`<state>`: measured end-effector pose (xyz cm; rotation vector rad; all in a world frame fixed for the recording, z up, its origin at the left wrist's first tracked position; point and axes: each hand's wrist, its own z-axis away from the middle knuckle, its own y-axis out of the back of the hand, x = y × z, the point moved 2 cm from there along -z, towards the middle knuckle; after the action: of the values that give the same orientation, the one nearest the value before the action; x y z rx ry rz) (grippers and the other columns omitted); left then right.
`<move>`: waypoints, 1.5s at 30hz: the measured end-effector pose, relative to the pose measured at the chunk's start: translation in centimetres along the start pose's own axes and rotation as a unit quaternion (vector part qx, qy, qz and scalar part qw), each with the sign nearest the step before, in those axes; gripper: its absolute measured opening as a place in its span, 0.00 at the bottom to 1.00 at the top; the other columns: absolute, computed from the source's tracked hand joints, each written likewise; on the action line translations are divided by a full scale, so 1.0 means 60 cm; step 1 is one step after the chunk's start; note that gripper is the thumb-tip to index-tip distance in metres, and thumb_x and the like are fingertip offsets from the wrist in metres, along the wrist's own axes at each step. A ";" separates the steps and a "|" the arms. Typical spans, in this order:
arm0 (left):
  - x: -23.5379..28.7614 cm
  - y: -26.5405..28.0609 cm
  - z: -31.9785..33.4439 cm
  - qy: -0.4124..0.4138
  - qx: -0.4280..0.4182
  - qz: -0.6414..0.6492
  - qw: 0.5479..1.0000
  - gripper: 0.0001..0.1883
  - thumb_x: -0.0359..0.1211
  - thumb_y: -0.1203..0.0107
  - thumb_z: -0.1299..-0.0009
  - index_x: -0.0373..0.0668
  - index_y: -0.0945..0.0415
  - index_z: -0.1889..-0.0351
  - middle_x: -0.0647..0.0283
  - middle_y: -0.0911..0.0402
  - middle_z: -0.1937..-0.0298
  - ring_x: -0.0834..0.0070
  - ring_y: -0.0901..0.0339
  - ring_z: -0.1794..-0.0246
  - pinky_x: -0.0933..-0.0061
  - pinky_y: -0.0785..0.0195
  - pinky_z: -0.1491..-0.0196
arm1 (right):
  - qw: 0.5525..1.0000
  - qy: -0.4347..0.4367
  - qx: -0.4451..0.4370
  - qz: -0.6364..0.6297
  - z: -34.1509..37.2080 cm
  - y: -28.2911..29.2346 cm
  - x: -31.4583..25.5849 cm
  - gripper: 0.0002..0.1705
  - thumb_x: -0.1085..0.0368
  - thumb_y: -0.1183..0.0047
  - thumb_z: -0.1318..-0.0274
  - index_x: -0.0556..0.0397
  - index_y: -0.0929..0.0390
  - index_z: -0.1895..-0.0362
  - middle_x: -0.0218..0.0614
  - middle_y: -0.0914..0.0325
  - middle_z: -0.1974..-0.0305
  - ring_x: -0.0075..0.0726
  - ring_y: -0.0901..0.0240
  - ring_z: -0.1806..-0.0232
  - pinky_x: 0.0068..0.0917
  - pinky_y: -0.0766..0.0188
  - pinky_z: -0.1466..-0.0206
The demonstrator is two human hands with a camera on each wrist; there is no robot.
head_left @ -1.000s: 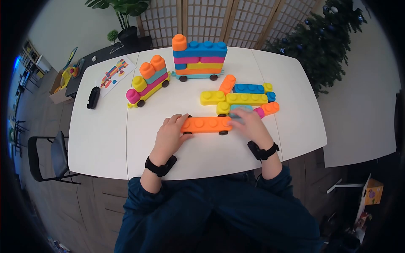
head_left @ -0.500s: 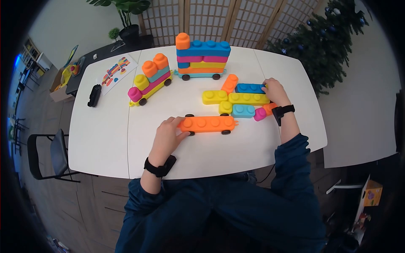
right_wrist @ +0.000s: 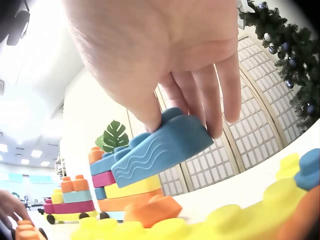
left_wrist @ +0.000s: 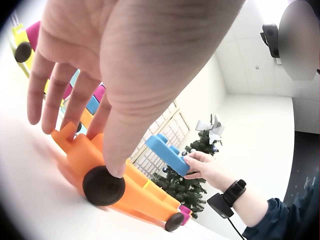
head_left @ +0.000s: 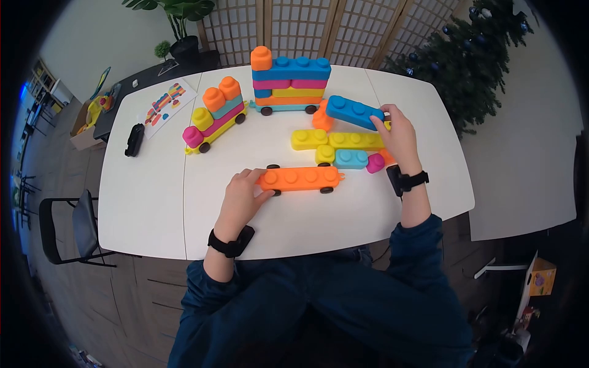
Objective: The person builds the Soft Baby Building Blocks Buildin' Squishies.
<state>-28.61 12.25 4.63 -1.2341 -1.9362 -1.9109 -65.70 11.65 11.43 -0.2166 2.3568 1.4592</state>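
My right hand [head_left: 400, 136] pinches one end of a long blue building block [head_left: 354, 113], lifted and tilted above the other blocks. In the right wrist view, wavy lines run along the side of this block [right_wrist: 155, 150]. On the near part of the table lies an orange wheeled base [head_left: 299, 179] with a row of studs and black wheels. My left hand [head_left: 240, 199] holds its left end, thumb by the near wheel and fingers on the far side. The left wrist view shows the thumb right at the black wheel [left_wrist: 103, 185].
Loose blocks lie under and around my right hand: yellow [head_left: 356, 141], light blue [head_left: 351, 159], pink [head_left: 375, 163] and orange [head_left: 322, 118]. Behind stand a tall block wagon [head_left: 289, 92] and a smaller one [head_left: 215, 119]. A picture sheet [head_left: 164, 107] and a black object [head_left: 134, 140] lie left.
My right hand left the orange base, reached to the blue block at the right and lifted it, tilting it. My left hand has stayed at the base's left end.
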 end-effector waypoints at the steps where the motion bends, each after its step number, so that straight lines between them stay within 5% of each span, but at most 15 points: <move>1: 0.001 0.001 0.000 -0.003 -0.008 -0.003 1.000 0.25 0.32 0.27 0.41 0.41 0.20 0.44 0.54 0.16 0.54 0.54 0.19 0.53 0.61 0.25 0.47 | 0.998 0.018 0.024 -0.046 0.013 0.002 -0.014 0.18 0.57 0.35 0.37 0.54 0.23 0.51 0.43 0.15 0.57 0.50 0.16 0.56 0.37 0.20 0.53; 6: 0.005 0.014 -0.005 -0.015 0.008 0.040 0.999 0.29 0.35 0.27 0.38 0.40 0.23 0.38 0.53 0.17 0.47 0.57 0.19 0.49 0.62 0.25 0.46 | 0.967 0.047 -0.038 -0.248 0.084 -0.018 -0.100 0.20 0.56 0.36 0.36 0.54 0.24 0.49 0.42 0.16 0.57 0.45 0.16 0.56 0.35 0.21 0.54; 11: 0.025 0.036 -0.016 -0.026 0.064 0.186 0.980 0.28 0.33 0.33 0.30 0.40 0.26 0.33 0.55 0.18 0.41 0.63 0.19 0.44 0.62 0.25 0.42 | 0.964 0.104 -0.089 -0.227 0.129 -0.065 -0.144 0.21 0.56 0.36 0.36 0.56 0.26 0.49 0.44 0.18 0.60 0.47 0.18 0.60 0.34 0.22 0.57; 26: 0.003 0.009 -0.016 -0.022 0.024 0.145 0.989 0.21 0.30 0.32 0.33 0.36 0.21 0.42 0.52 0.16 0.51 0.61 0.17 0.54 0.66 0.24 0.47 | 0.969 0.131 -0.104 -0.184 0.156 -0.107 -0.148 0.20 0.57 0.34 0.40 0.54 0.26 0.52 0.43 0.18 0.62 0.51 0.19 0.63 0.38 0.23 0.61; 45: 0.013 0.009 -0.012 -0.056 0.054 0.092 0.993 0.24 0.32 0.29 0.36 0.37 0.22 0.42 0.51 0.16 0.49 0.56 0.18 0.52 0.63 0.25 0.47 | 0.969 0.123 -0.102 -0.190 0.160 -0.115 -0.146 0.21 0.56 0.32 0.42 0.52 0.26 0.53 0.42 0.18 0.63 0.49 0.19 0.63 0.38 0.23 0.61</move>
<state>-29.11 11.87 5.65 -1.4606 -1.8765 -1.6576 -53.31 16.53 5.11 -0.8983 2.1767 1.5444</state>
